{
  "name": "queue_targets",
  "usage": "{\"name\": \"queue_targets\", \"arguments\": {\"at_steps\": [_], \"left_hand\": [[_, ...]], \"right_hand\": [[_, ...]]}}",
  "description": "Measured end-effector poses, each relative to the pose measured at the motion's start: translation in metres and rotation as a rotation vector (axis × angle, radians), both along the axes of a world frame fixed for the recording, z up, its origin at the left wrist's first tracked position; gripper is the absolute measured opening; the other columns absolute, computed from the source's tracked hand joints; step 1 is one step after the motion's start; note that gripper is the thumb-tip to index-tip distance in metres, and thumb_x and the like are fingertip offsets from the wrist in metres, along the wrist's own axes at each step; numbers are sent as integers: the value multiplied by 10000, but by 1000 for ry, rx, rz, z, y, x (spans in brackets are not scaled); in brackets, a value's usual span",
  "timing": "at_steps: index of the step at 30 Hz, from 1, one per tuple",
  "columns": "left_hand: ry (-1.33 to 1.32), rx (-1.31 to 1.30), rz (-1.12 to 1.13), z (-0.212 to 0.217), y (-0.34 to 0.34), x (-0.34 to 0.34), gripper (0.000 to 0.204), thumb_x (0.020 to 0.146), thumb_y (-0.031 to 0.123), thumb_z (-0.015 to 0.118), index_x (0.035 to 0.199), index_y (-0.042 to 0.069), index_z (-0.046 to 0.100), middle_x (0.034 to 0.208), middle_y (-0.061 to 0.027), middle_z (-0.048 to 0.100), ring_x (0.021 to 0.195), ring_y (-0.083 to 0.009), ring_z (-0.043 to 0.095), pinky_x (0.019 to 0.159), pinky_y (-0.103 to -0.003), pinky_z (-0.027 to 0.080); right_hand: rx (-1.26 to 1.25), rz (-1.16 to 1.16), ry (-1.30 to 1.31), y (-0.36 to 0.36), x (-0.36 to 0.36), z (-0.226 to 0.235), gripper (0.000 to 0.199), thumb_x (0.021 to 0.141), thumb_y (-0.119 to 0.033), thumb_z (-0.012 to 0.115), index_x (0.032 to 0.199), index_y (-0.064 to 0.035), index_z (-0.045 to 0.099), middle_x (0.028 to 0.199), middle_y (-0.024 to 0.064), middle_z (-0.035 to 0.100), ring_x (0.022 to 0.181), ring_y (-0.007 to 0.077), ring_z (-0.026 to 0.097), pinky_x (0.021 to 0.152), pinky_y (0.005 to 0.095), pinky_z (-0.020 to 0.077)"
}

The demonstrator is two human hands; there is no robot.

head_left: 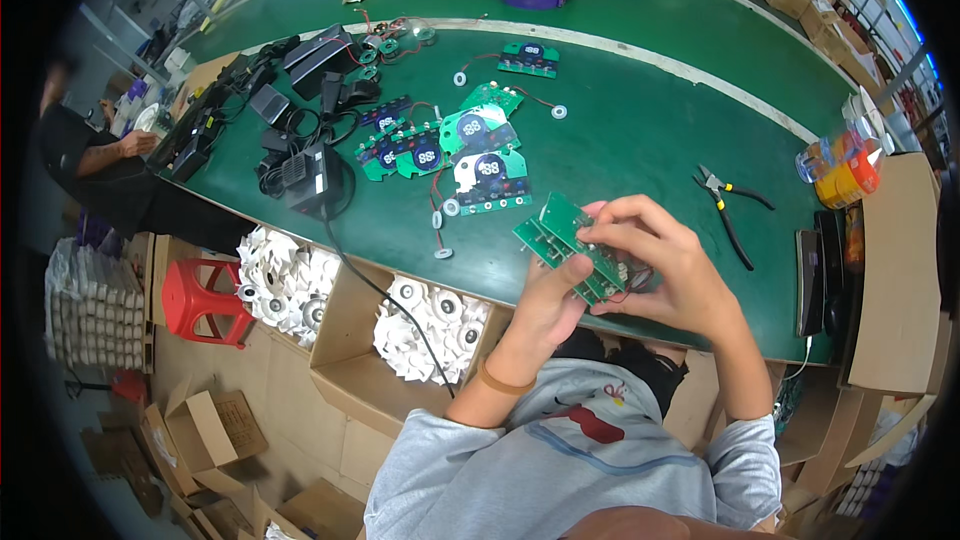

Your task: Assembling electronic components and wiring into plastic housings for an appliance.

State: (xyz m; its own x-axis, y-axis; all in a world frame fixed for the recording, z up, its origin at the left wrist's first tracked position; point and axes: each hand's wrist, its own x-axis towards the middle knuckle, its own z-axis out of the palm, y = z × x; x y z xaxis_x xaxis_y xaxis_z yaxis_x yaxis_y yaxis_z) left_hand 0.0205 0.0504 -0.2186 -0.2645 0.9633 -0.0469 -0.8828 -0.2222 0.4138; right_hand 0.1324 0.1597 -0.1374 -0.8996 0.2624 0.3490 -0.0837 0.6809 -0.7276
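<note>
Hands meet over the green bench: the left hand cradles a green circuit board from below, fingers curled under it, while the right hand pinches its near end, fingertips pressed together. The board, held just above the bench edge, looks light, stiff and fragile, best gripped by its edges. More boards and pliers lie nearby.
</note>
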Motion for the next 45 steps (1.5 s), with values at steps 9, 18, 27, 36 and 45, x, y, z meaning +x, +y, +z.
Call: {"name": "queue_targets", "arguments": {"at_steps": [9,18,27,36,45], "left_hand": [[175,78,372,5,-10,-11,587,818,137,707,1305,28,398,1308,-210,482,1215,-313,481,1070,-440,347],[41,-62,391,1,-30,-20,546,885,236,616,1307,-31,396,1350,-210,431,1267,-343,423,1113,-460,300],[27,-141,520,-5,-32,-27,542,890,187,599,1315,-56,367,1262,-179,478,1230,-317,452,1115,-449,305],[630,-35,694,-4,-29,-33,696,726,-6,738,1304,-2,351,1218,-165,514,1150,-258,512,1034,-386,368],[736,-59,545,2,-16,-7,766,676,72,800,1296,-4,355,1183,-109,505,1098,-184,518,931,-314,436]], "right_hand": [[-109,205,-127,0,-25,18,545,605,-136,824,1103,-39,625,1080,89,582,850,186,626,697,296,517],[229,-198,-129,46,-119,-69,415,721,-155,758,1053,29,590,878,94,641,707,124,590,635,264,499],[-489,-168,55,52,-106,-55,184,799,-25,672,970,27,623,836,32,641,717,65,583,634,226,482],[261,-264,256,16,-62,46,195,776,-64,646,964,-24,611,851,103,646,752,211,625,680,316,493],[251,-61,159,-15,-68,10,259,766,-250,711,793,-37,567,684,110,606,645,286,605,577,382,487]]}}
